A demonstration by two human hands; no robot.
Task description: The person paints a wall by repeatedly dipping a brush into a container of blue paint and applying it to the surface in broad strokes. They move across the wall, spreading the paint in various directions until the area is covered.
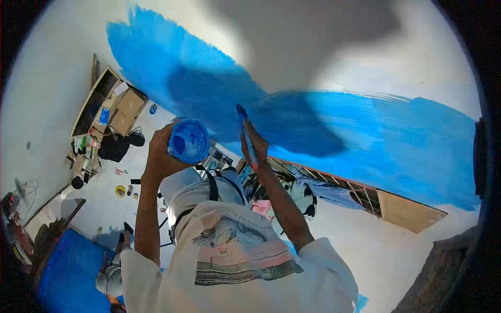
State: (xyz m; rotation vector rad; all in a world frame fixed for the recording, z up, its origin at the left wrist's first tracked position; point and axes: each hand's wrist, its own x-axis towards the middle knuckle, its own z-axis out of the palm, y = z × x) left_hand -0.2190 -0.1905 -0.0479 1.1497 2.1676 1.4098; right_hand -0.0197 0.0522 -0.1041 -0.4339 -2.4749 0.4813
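My left hand [159,152] is wrapped around a round paint tub [194,136], its open mouth facing up at me and blue paint coating the inside. To the right of it, my right hand [257,146] grips a paintbrush [248,140] by the handle. The dark, blue-stained bristles point up and overlap the painted area in this view. Beyond both hands stretches a white wall [428,68] with a broad, streaky band of blue paint [417,130]. Shadows fall across the blue band and the white above it.
A ladder-like wooden frame [334,180] and a brown board [407,209] lie below the painted band. Cardboard boxes [128,110] sit by a shelf at left. Small items dot the white floor [112,195]. Another person [110,274] is at lower left, beside a blue surface [73,271].
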